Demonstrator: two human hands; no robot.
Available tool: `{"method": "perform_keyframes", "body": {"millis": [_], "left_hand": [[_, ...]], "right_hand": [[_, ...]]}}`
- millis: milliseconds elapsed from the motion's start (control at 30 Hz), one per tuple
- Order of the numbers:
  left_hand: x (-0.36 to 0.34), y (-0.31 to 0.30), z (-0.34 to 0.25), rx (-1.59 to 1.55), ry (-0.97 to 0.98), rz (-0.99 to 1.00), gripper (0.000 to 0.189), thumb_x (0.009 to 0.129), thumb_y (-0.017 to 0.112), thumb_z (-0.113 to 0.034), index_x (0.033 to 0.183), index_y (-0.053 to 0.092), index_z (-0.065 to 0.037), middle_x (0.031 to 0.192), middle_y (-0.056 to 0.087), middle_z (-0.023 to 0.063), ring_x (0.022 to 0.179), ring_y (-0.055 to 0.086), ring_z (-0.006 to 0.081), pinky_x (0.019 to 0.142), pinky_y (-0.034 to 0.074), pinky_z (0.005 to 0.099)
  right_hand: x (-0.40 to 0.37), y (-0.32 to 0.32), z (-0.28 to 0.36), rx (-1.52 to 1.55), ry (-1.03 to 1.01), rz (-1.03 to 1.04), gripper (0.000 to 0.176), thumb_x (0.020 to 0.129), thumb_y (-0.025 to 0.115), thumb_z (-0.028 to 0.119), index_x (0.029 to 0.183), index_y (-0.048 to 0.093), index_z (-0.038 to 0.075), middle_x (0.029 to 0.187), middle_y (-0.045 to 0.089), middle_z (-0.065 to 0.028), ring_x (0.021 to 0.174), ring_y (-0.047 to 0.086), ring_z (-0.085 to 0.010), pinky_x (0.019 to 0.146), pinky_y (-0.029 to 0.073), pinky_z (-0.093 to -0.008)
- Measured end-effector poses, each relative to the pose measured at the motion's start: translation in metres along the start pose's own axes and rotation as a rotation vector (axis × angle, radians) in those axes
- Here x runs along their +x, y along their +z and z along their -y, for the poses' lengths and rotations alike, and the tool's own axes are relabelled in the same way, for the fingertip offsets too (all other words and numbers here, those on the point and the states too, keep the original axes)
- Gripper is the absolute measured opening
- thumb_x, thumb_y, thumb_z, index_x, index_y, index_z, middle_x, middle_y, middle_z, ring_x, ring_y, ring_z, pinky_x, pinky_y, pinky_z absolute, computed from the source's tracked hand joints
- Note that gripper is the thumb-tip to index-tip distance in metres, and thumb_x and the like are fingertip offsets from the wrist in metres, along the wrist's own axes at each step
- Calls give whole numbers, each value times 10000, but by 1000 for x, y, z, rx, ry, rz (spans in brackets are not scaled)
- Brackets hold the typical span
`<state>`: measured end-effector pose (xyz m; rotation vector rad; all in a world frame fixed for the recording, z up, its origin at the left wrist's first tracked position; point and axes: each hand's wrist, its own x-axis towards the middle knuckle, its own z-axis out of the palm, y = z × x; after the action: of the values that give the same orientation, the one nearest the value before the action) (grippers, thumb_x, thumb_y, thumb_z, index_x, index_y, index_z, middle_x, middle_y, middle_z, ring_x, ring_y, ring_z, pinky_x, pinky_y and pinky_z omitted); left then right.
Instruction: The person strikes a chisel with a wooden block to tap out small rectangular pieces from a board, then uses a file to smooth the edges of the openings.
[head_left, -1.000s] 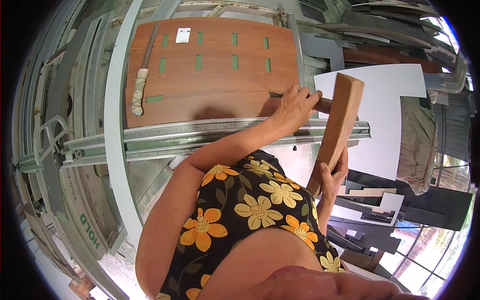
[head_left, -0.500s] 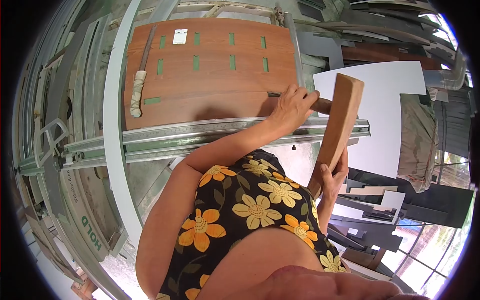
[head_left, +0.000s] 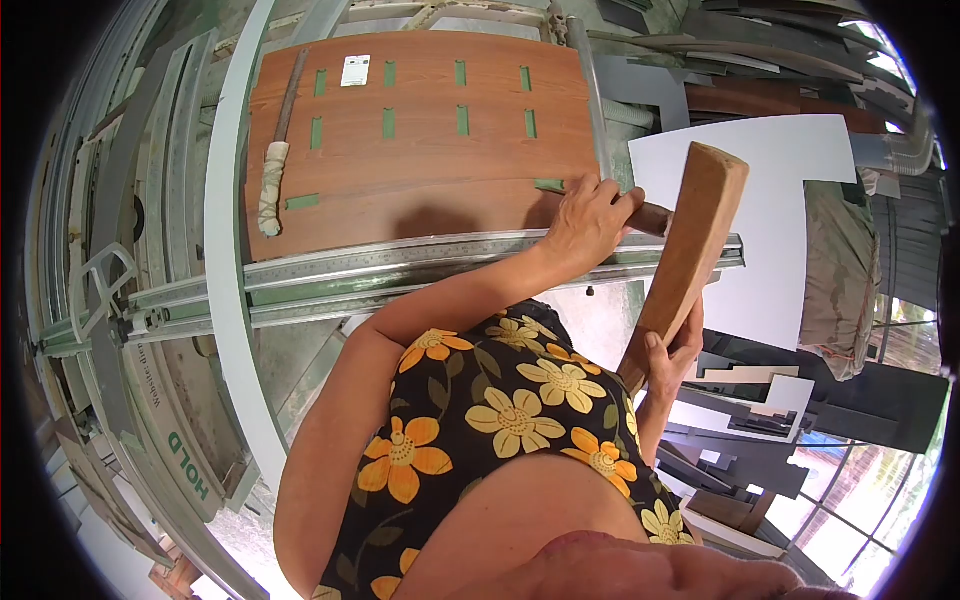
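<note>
My left hand (head_left: 590, 225) is closed around a short tool with a dark brown wooden handle (head_left: 650, 218), above the lower right part of a brown wood-grain panel (head_left: 430, 165). The tool's far end is mostly hidden by my fingers. Several green-looking rectangular slots show in the panel, one of them just beside my fingers. My right hand (head_left: 675, 360) grips the lower end of a thick wooden bar (head_left: 690, 250), thumb on its face. The bar slants up to the right, and its side overlaps the handle's end; whether they touch I cannot tell.
A metal rail with a ruler scale (head_left: 400, 262) crosses below the panel. On the panel's left lies a rod with a cloth-wrapped grip (head_left: 272, 190); a white label (head_left: 355, 71) is near the top. A white strip (head_left: 228, 200) stands left, a white sheet (head_left: 770, 230) lies right.
The wooden bar and my right hand have shifted slightly right. My left hand has moved slightly right and down with the tool, and the slot beside it shows more.
</note>
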<state>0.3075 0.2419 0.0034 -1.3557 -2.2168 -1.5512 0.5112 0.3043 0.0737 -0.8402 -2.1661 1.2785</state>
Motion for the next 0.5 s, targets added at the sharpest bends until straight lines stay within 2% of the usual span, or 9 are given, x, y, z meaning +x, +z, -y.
{"method": "perform_keyframes", "body": {"millis": [100, 267, 367, 500], "left_hand": [[2, -2, -1, -19, -38, 29, 505, 712, 794, -136, 1181, 619, -70, 999, 576, 89, 982, 532, 296, 816, 504, 388], [4, -4, 2, -30, -41, -1, 510, 710, 787, -117, 1186, 613, -68, 1010, 574, 96, 985, 528, 303, 830, 497, 388], [2, -1, 1, -47, -49, -1, 517, 710, 784, -110, 1194, 607, -72, 1018, 576, 95, 991, 527, 305, 841, 493, 389], [1, 0, 1, -67, -34, 7, 515, 713, 785, -111, 1194, 605, -74, 1026, 577, 93, 1001, 525, 307, 852, 491, 394]], "right_hand": [[5, 3, 4, -122, 56, 59, 932, 675, 755, 289, 1458, 372, -40, 1309, 547, -155, 1170, 548, -245, 1009, 420, -370], [3, 7, -5, -29, -55, -14, 902, 674, 747, 271, 1446, 395, -35, 1291, 559, -159, 1173, 545, -249, 1020, 412, -374], [8, 7, 4, -114, 49, 29, 907, 676, 742, 288, 1447, 391, -35, 1288, 559, -161, 1168, 547, -256, 1023, 412, -382], [5, 8, -6, -61, -5, -6, 892, 680, 735, 284, 1445, 399, -28, 1280, 562, -163, 1159, 549, -258, 1023, 411, -386]]}}
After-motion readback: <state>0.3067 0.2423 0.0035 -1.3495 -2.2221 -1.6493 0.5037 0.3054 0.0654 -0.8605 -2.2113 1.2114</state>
